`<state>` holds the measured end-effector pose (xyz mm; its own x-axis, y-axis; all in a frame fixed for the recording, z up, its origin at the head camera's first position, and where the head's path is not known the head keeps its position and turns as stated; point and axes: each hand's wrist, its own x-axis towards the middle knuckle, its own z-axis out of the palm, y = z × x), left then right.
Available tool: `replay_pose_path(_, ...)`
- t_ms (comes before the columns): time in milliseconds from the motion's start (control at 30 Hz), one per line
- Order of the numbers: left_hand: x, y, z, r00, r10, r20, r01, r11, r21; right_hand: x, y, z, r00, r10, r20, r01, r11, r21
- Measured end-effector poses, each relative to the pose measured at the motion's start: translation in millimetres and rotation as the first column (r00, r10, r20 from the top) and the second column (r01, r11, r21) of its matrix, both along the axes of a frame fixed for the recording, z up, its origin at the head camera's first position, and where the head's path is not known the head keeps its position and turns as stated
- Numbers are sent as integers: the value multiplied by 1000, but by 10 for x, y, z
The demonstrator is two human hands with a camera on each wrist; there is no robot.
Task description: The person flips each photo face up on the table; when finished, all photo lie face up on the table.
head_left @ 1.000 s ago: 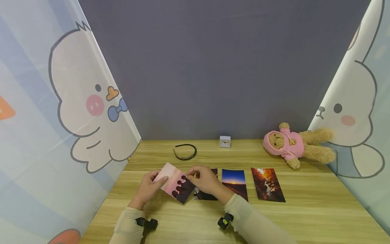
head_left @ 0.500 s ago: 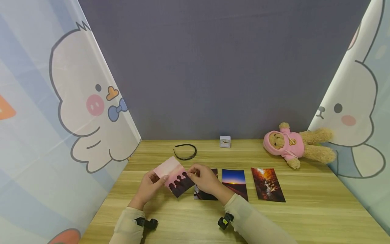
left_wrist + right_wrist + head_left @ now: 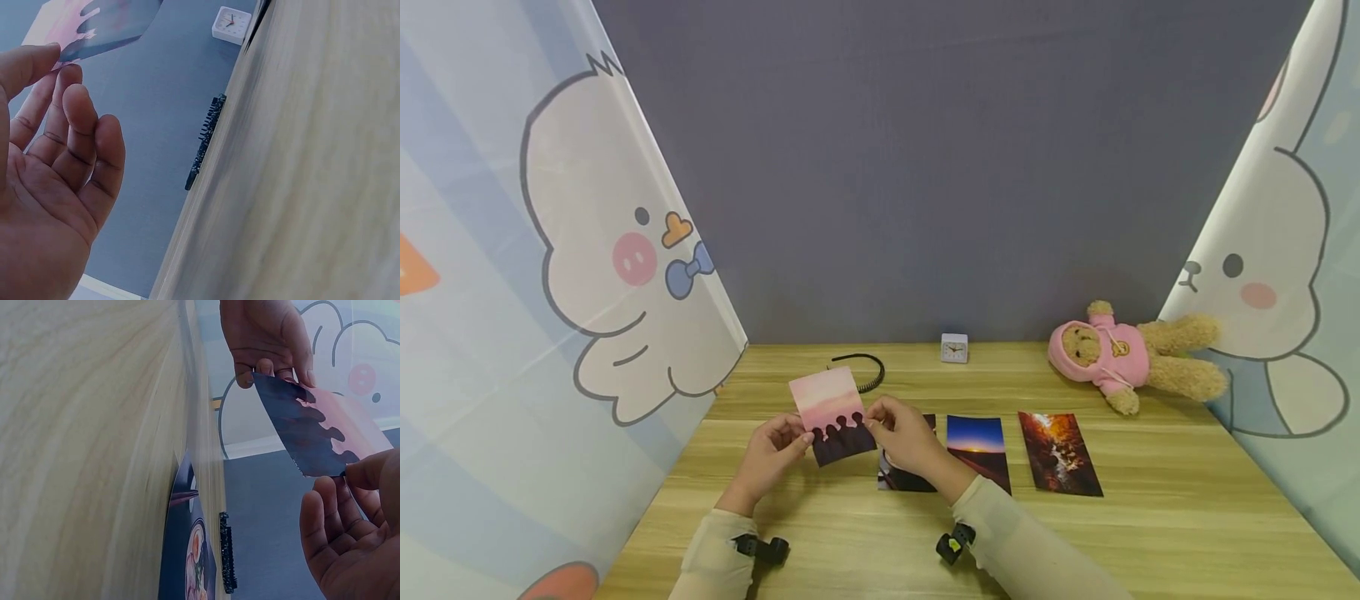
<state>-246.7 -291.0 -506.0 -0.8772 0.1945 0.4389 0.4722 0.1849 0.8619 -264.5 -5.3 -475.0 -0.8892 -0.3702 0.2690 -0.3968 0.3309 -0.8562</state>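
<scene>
A photo [image 3: 827,398] with a pink sky and dark silhouettes of several people is held up above the table between both hands. My left hand [image 3: 767,457] pinches its left edge between thumb and fingers. At the opposite edge my right hand [image 3: 906,435] pinches it the same way, as the right wrist view also shows with the photo [image 3: 300,425] tilted. Under the right hand lies a dark photo [image 3: 190,550] of a bowl of food, partly hidden in the head view. Beside it lies a sunset photo [image 3: 976,442], its lower left corner behind the right forearm.
An autumn forest photo [image 3: 1060,454] lies farther right on the wooden table [image 3: 1172,500]. Behind the held photo is a black toothed headband [image 3: 872,382]. A small white alarm clock [image 3: 954,348] stands at the back, and a teddy bear [image 3: 1123,354] in a pink hoodie lies at the right.
The pink photo has turned clockwise in the hands, from slanted to nearly upright, and risen so it overlaps the headband. Both hands have kept nearly the same place.
</scene>
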Motion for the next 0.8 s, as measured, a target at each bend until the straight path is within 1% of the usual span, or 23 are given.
replay_pose_path(200, -18, -1, -13, 1000, 7, -9, -7, 1000, -1, 5, 1, 5, 1000, 12, 20, -11, 999, -30)
replay_pose_path(500, -18, 15, -24, 999, -20, -41, 20, 1000, 0, 12, -13, -2, 994, 70, 83, -58, 989, -136)
replay_pose_path(667, -17, 11, -13, 999, -6, -43, 6, 1000, 8, 9, -27, -6, 990, 103, 94, -85, 980, -177)
replay_pose_path(800, -18, 7, -9, 999, 15, -42, -15, 1000, 10, 5, -35, -17, 991, 109, 81, -93, 978, -184)
